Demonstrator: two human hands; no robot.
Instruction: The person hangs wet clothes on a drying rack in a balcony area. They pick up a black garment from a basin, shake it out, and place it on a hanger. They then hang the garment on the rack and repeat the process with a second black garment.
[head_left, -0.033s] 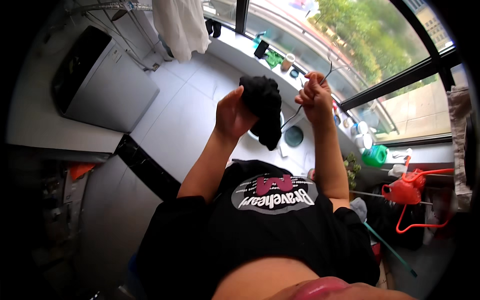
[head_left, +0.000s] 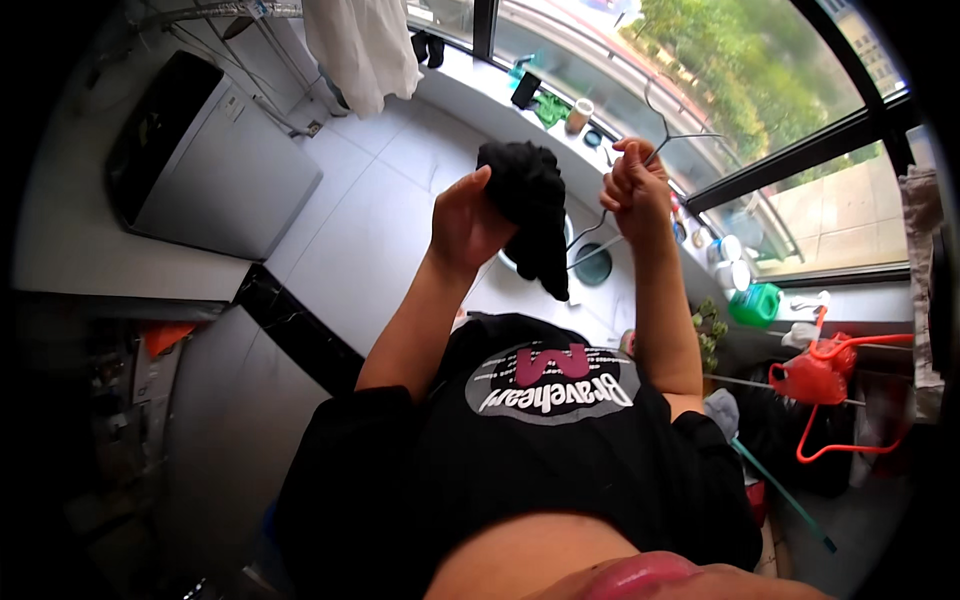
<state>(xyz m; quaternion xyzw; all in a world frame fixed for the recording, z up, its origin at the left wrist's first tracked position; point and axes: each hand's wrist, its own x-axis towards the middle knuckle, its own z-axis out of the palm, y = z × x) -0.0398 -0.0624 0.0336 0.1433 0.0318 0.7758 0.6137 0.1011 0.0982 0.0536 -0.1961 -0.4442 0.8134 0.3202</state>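
Note:
My left hand [head_left: 465,225] is closed around a bunched black cloth garment [head_left: 528,190], whose lower end hangs down in front of my chest. Its folds hide what kind of garment it is. In my right hand [head_left: 636,190], held up to the right, is a thin grey wire hanger [head_left: 684,136]. The fingers pinch it below the hook, which points up toward the window. One wire of the hanger slants down to the black cloth, and where it ends is hidden behind the fabric.
A grey washing machine [head_left: 225,150] stands at the left, with white cloth [head_left: 360,55] hanging beyond it. Along the windowsill are a jar [head_left: 579,116] and a green bottle [head_left: 754,305]. A red hanger [head_left: 850,452] hangs at the right; a dark round object [head_left: 593,264] lies below my hands.
My right hand and the wire hanger have shifted slightly to the right, and the hook has tilted. The black cloth's lower end has swung a little to the right.

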